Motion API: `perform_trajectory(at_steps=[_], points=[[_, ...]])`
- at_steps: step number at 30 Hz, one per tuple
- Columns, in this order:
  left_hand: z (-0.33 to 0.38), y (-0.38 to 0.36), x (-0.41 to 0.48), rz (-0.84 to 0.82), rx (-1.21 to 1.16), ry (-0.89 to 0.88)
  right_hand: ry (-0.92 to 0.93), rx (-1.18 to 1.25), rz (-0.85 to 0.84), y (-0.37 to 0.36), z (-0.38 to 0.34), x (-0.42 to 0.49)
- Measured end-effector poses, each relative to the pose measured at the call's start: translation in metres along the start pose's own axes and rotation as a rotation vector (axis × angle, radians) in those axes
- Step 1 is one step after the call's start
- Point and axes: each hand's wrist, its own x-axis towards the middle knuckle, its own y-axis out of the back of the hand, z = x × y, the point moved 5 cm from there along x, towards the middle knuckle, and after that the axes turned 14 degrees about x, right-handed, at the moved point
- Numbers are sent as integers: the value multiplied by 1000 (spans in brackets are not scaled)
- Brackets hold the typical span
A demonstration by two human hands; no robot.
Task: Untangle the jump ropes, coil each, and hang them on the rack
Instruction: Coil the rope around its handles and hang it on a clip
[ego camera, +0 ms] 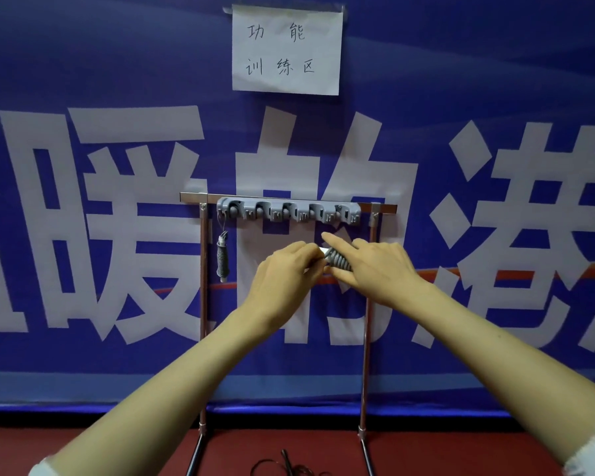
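Observation:
A grey hook rack (pixel 289 211) is fixed to a metal stand's top bar (pixel 193 197). One coiled grey jump rope (pixel 222 257) hangs from the rack's leftmost hook. Below the rack's right end, both my hands hold a second coiled grey jump rope (pixel 337 259). My left hand (pixel 285 269) pinches its white end with curled fingers. My right hand (pixel 375 266) wraps the coil, index finger stretched up toward the rack. On the red floor at the bottom lies a dark tangled rope (pixel 285 467).
The stand's two upright metal legs (pixel 203 304) run down to the red floor (pixel 83 448). Behind it hangs a blue banner (pixel 117 80) with large white characters and a taped paper sign (pixel 287 49).

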Motion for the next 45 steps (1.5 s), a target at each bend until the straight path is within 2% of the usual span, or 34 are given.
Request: perform_trajectory(at_steps=[3,6,8,9,11,14,15,17,20,25,28,30,33,35,37,40,45], points=[[9,6,-1,105,211,-185,-70,32,-19,-5,1,4],[14,9,0,151,310,-368,-37,57,-20,-7,-2,6],[7,5,-1,169,285,-375,0,63,31,-2,-4,4],[2,4,-2,165,187,-303,8,65,67,1,-4,4],[-7,5,-3,72,-258,29,13,86,151,5,-2,5],[-10,-12,-12,-237,-1025,626,125,76,346,5,-5,5],[-7,-18,-15,-373,-1199,769,151,78,381,5,-6,4],[-4,-21,-16,-601,-1396,897,188,84,412,5,-6,4],[-2,-21,-16,-768,-1416,872,221,62,453,10,-5,2],[1,-22,-18,-854,-1470,825,288,50,490,18,-7,1],[-8,-23,-19,-776,-1392,806,273,60,465,22,-8,0],[-17,-20,-19,-697,-1207,787,243,95,419,21,-8,-2],[-28,-18,-18,-553,-1015,761,145,294,255,20,-8,-3],[-29,-19,-18,-463,-1025,736,61,478,77,17,-7,-2],[-28,-20,-19,-427,-1049,713,34,625,-31,16,-8,-2],[-21,-19,-16,-422,-1150,655,-11,848,-75,17,-8,-3],[-13,-20,-13,-403,-1227,634,-156,1046,-127,18,-12,-3]])
